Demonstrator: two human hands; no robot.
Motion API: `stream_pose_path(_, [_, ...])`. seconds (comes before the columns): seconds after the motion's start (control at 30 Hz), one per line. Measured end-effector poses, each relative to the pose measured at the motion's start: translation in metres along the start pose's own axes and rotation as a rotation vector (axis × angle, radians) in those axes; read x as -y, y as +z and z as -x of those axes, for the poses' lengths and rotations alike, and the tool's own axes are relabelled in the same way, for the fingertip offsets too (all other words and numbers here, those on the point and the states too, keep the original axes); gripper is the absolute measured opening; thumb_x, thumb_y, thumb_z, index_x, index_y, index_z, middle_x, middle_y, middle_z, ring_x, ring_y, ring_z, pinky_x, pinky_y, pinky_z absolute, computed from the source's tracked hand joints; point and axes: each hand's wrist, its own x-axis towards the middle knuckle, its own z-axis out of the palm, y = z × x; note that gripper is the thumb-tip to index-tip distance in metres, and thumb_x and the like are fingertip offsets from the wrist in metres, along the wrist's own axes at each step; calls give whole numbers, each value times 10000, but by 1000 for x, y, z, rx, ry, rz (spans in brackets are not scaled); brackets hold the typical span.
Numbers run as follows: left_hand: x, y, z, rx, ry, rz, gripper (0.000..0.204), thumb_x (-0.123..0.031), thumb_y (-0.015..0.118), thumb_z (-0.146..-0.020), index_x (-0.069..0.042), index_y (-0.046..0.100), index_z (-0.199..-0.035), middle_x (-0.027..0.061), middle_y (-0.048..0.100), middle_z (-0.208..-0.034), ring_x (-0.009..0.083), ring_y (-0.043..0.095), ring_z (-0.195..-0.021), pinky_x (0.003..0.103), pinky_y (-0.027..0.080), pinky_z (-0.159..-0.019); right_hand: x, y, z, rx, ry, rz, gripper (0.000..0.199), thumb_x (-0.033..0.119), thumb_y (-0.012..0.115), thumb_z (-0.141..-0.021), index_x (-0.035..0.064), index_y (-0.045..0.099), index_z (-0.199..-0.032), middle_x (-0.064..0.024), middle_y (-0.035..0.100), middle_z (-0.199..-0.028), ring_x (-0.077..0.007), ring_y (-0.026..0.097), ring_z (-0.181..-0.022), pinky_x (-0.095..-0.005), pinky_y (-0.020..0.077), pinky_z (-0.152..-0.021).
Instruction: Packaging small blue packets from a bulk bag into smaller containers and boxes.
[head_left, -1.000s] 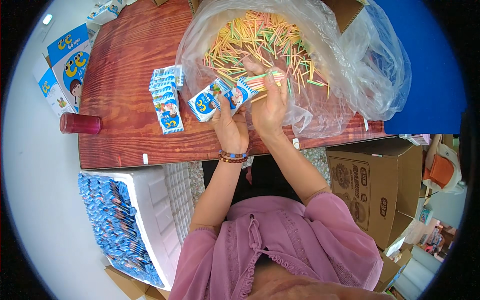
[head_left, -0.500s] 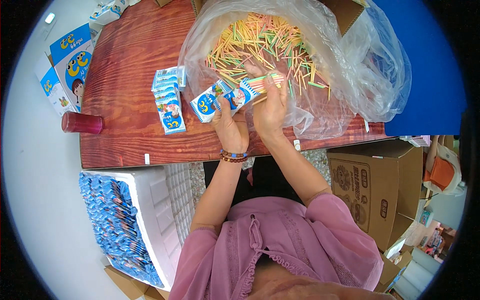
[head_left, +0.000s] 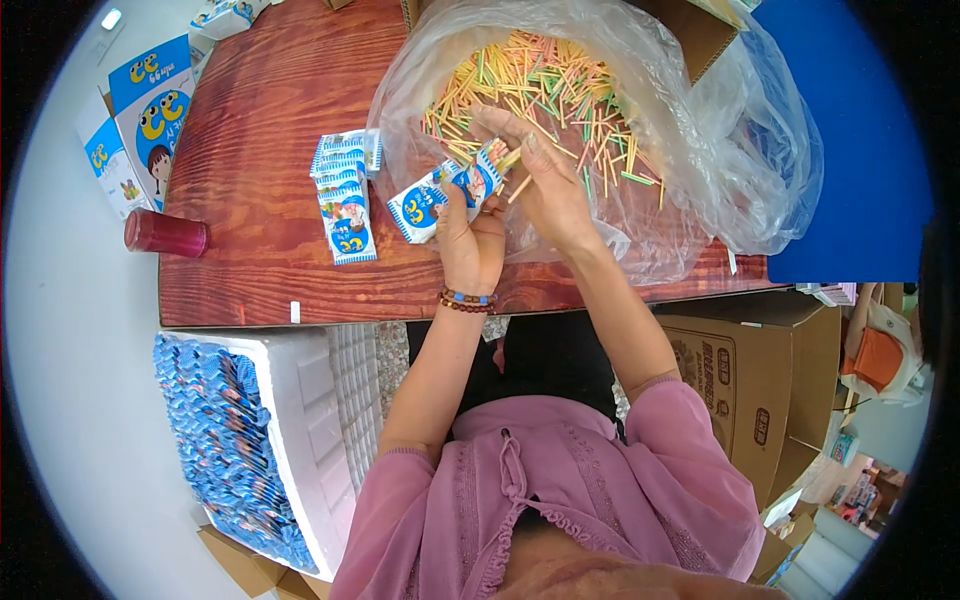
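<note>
My left hand [head_left: 470, 240] grips small blue-and-white packets, one overlapping another. Out of the upper packet's [head_left: 480, 174] open end show the tips of pale candy sticks. Beside that end is my right hand [head_left: 560, 198], its upper fingers stretched behind the packet. One candy stick [head_left: 519, 189] pokes out from the lower side of this hand and seems held there; its inner fingers are hidden. Behind both hands, a heap of thin yellow, pink and green sticks [head_left: 540, 75] lies in a large clear plastic bag [head_left: 690, 130]. A short row of blue-and-white packets [head_left: 348, 215] overlaps left of my hands.
A jar with a dark pink lid [head_left: 167, 233] lies at the wooden table's [head_left: 260, 120] left edge, near a printed carton [head_left: 150, 120]. Below left, a white foam box [head_left: 310, 420] holds many blue packets [head_left: 225, 440]. A brown cardboard box [head_left: 750, 390] stands below right.
The bundle of sticks has gone deeper into the packet, leaving only the tips out. My right hand has shifted slightly right, its fingers straighter. The left hand still holds the packets.
</note>
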Motion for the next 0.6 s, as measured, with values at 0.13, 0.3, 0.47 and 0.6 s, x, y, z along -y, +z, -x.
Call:
stream_pose_path(0.13, [5, 11, 6, 14, -6, 65, 323, -267, 600, -942, -104, 539, -1214, 32, 615, -1181, 152, 581, -1020, 294, 469, -853, 12, 1, 1, 160, -58, 147, 447, 215, 434, -999, -5, 425, -1387, -137, 477, -1396, -230, 382, -1345, -345, 275, -1116])
stream_pose_path(0.3, [4, 15, 7, 32, -87, 144, 399, -297, 623, -921, -101, 517, -1252, 42, 603, -1211, 171, 588, -1022, 314, 487, -858, 23, 10, 1, 144, -93, 456, 500, 298, 441, -994, 0, 411, -1395, -153, 455, -1405, -233, 375, -1343, -360, 282, -1110])
stream_pose_path(0.47, [-1, 0, 0, 95, -130, 249, 415, -325, 638, -904, -102, 532, -1238, 38, 607, -1189, 177, 596, -994, 324, 498, -820, 33, -3, 6, -101, 54, 421, 389, 257, 533, -971, -17, 539, -1247, -18, 594, -912, -93, 559, -821, -233, 453, -745])
stream_pose_path(0.6, [2, 22, 8, 9, -136, 146, 403, -314, 638, -909, -104, 538, -1239, 25, 607, -1177, 159, 583, -1001, 315, 491, -810, 7, 0, 17, -132, 86, 755, 322, 60, 684, -840, 11, 607, -1149, 7, 573, -834, -70, 514, -748, -225, 418, -678])
